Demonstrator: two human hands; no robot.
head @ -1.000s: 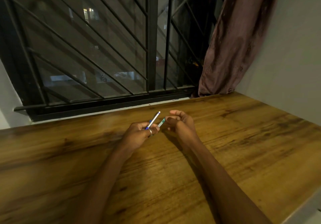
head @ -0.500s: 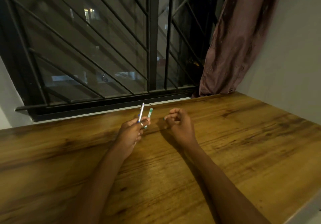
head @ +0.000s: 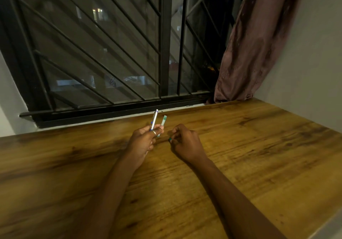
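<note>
My left hand [head: 143,140] holds two thin things side by side, both pointing up and away from me: a silver pen [head: 154,118] with a blue band and a short green tube [head: 163,120]. A ring sits on one finger of that hand. My right hand [head: 187,142] rests on the wooden table [head: 259,155] just right of the left hand, apart from it. Its fingers are curled and pinch a tiny green piece [head: 169,139] at the fingertips. Both forearms lie over the table.
A black window grille [head: 162,53] runs along the table's far edge. A brownish curtain [head: 255,44] hangs at the far right corner and touches the tabletop. A plain wall [head: 314,62] borders the table's right side.
The hands were together, my right fingers at the green tube's end. My right hand has drawn away to the right, and my left hand has tipped the pen and tube more upright.
</note>
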